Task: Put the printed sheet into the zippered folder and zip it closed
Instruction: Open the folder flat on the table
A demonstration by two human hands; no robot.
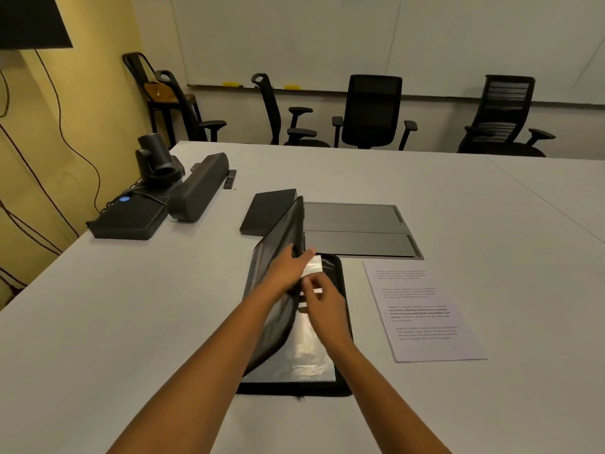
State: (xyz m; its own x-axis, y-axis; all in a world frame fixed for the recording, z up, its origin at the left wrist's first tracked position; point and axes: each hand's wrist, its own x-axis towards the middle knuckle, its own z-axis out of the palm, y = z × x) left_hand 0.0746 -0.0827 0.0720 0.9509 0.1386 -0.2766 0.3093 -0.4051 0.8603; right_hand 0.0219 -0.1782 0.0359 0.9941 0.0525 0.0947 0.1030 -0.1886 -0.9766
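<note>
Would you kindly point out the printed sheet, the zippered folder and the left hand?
printed sheet (422, 309): head view, middle of the page.
zippered folder (311, 389): head view, near black edge.
left hand (288, 270): head view, back of the hand.

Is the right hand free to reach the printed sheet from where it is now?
Likely yes: the right hand is at the folder, and the printed sheet lies uncovered just right of it, nothing between.
</note>
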